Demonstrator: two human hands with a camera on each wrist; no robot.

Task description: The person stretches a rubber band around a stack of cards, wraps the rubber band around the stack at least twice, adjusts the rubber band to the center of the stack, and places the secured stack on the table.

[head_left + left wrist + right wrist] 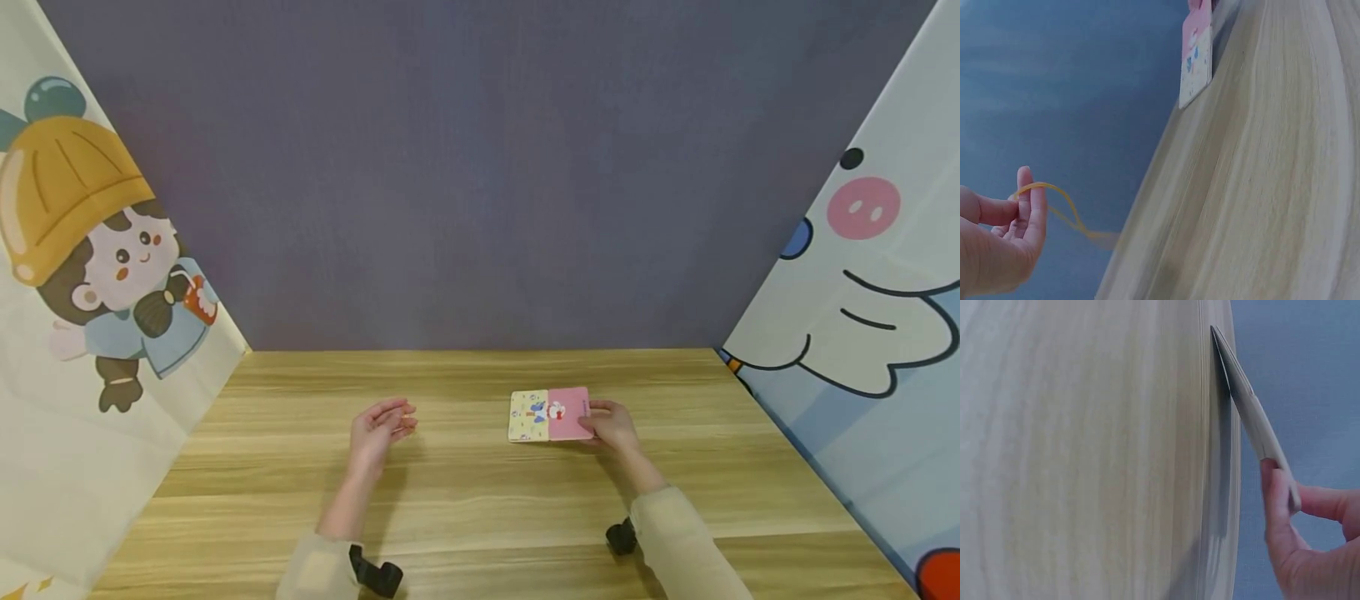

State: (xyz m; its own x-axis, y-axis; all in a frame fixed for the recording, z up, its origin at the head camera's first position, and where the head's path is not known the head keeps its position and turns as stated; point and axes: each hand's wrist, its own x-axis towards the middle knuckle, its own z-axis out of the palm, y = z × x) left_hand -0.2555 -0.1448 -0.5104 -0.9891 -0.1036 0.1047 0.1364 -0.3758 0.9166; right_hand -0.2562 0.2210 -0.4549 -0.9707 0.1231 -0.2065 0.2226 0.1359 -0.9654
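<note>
A small notebook with a pale yellow, patterned half and a pink half tilts over the wooden table. My right hand grips its pink right end, thumb on top and fingers beneath. Seen edge-on in the right wrist view, the notebook slants up from the tabletop, its far end low near the wood. To the left, my left hand pinches a thin yellow rubber band between thumb and fingers. The band hangs in a loose loop past the fingertips, apart from the notebook.
The wooden table ends at a dark grey-blue panel. Cartoon-printed sheets stand at the left and right sides. A black wrist camera sits at the left sleeve, another black camera at the right.
</note>
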